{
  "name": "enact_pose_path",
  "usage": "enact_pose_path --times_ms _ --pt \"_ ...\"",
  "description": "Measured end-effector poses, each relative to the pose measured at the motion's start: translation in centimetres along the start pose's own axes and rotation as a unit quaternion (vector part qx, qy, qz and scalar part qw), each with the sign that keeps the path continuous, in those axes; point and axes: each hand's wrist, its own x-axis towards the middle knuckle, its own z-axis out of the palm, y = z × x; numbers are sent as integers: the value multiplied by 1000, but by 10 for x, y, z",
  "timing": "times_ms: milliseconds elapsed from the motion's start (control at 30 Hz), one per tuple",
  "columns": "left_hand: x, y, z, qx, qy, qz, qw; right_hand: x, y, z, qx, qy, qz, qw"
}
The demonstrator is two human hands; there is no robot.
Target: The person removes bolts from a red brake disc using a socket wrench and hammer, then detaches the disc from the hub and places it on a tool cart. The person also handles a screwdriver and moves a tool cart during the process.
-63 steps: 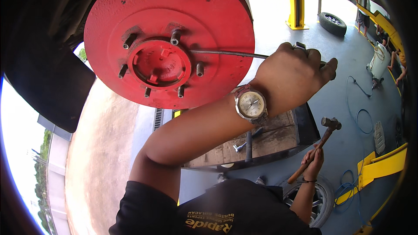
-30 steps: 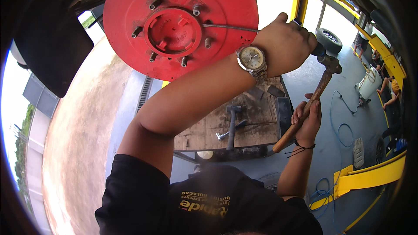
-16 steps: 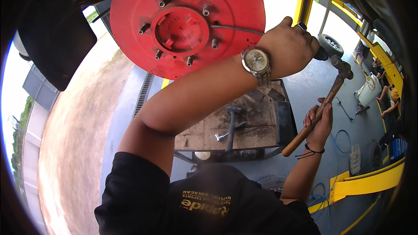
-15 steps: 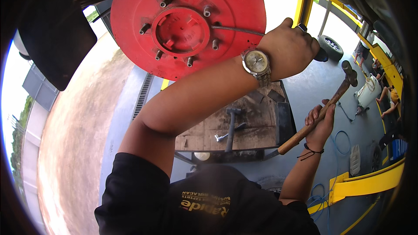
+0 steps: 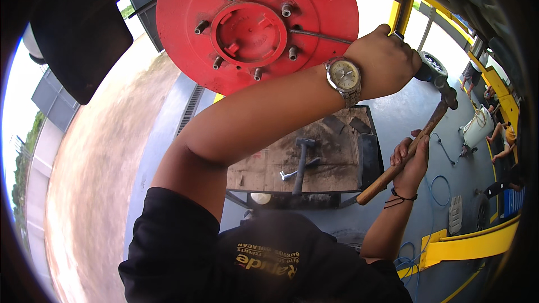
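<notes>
My left hand (image 5: 382, 62), a steel watch on its wrist, is closed on a metal pry tool (image 5: 317, 35) with a dark handle (image 5: 425, 73). The tool's thin shaft reaches to the raised centre hub of the red painted disc (image 5: 185, 28), among protruding studs (image 5: 286, 10). My right hand (image 5: 411, 160), lower right, is closed round the wooden handle of a hammer (image 5: 431, 126). The hammer's steel head (image 5: 445, 94) is at the end of the pry tool's handle; I cannot tell whether they touch.
Below my left arm, a wooden-topped cart (image 5: 264, 174) bears a dark mallet (image 5: 302, 165) and small tools. Right are a yellow lift arm (image 5: 471, 247), a blue hose, a white container (image 5: 476, 129), a wheel (image 5: 435, 64) and other people (image 5: 502, 137). A dark flap (image 5: 78, 62) hangs left.
Since two seconds ago my right hand has raised the hammer toward the tool's handle. The disc and my left hand sit further right and higher in the picture.
</notes>
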Motion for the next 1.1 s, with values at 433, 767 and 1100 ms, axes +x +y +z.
enact_pose_path --times_ms 433,767,1100 --pt "47 2 11 -80 -42 -82 993 -17 55 -66 -51 53 71 995" --pt "38 1 7 -100 -58 -50 992 -24 230 -84 -449 -62 294 841" --pt "-16 7 1 -20 51 -68 996 8 218 -60 -652 -51 -2 756"
